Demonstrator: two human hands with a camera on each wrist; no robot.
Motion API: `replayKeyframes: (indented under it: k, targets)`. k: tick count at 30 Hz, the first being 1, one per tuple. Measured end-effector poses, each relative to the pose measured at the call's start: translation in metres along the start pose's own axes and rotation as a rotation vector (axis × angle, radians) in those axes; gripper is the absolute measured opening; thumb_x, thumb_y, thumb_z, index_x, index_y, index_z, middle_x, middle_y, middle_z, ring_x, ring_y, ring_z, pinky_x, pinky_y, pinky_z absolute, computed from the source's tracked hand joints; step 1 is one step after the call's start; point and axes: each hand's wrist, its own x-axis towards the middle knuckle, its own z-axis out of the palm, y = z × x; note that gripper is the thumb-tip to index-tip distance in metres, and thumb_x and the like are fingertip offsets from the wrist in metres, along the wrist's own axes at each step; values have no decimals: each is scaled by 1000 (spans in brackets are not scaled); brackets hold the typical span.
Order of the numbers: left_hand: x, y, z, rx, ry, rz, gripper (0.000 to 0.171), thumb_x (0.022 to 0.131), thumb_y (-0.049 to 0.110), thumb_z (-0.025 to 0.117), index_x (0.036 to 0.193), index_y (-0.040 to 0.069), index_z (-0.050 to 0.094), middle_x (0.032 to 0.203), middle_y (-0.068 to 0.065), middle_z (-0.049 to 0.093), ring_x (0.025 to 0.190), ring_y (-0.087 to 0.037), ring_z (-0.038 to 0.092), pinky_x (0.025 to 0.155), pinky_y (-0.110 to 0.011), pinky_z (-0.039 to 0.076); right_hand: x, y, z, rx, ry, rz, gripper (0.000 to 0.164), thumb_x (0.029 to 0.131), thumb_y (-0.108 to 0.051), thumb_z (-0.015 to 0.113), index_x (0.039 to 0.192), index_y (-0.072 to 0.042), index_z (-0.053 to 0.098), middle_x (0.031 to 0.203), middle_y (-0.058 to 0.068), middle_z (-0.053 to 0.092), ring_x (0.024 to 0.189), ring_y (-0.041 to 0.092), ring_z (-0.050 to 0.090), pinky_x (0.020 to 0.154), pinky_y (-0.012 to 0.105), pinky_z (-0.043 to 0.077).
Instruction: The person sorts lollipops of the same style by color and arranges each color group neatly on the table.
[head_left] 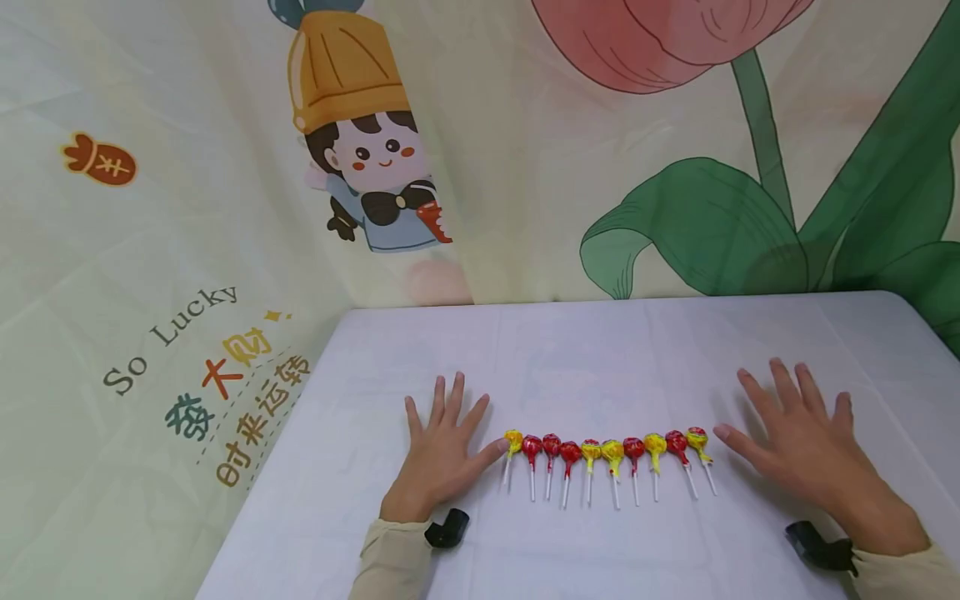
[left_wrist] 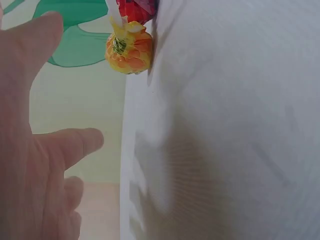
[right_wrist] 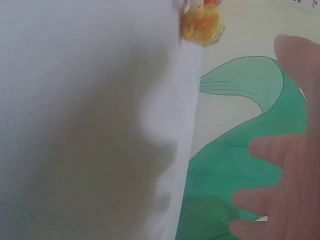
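Observation:
Several lollipops in red and yellow wrappers lie side by side in a row across the table, their white sticks toward the person. A yellow lollipop point(head_left: 513, 442) ends the row at the left, and another yellow lollipop point(head_left: 697, 439) ends it at the right. My left hand point(head_left: 442, 454) is spread beside the left end, its thumb tip close to that yellow lollipop point(left_wrist: 129, 50). Past the right end, my right hand point(head_left: 806, 450) is spread too, thumb pointing at the last lollipop point(right_wrist: 202, 24). Both hands hold nothing; the wrist views show them above their shadows.
A white cloth covers the table point(head_left: 570, 350). Behind it hangs a printed curtain point(head_left: 510, 167) with a cartoon child, a tulip and lettering. Each wrist carries a black camera, the left camera point(head_left: 447, 529) and the right camera point(head_left: 821, 548).

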Motion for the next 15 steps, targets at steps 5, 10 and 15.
replayKeyframes:
  k: [5, 10, 15]
  targets:
    - [0, 1, 2, 3, -24, -30, 81, 92, 77, 37, 152, 23, 47, 165, -11, 18, 152, -37, 2, 108, -74, -8, 0, -1, 2, 72, -28, -41, 88, 91, -61, 61, 150, 0, 36, 155, 37, 16, 141, 58, 10, 103, 79, 11]
    - [1, 1, 2, -18, -18, -15, 78, 94, 74, 37, 149, 20, 50, 162, -11, 28, 151, -36, 12, 109, -73, -7, 0, -3, 0, 91, -46, -66, 84, 91, -58, 64, 146, 1, 42, 151, 36, 24, 134, 57, 24, 100, 77, 23]
    - [1, 2, 2, -54, 25, 30, 70, 97, 68, 41, 144, 18, 57, 156, -11, 40, 147, -36, 26, 109, -74, 0, 0, -7, -2, 106, -77, -93, 81, 89, -56, 68, 145, 0, 47, 150, 32, 31, 131, 55, 31, 99, 75, 29]
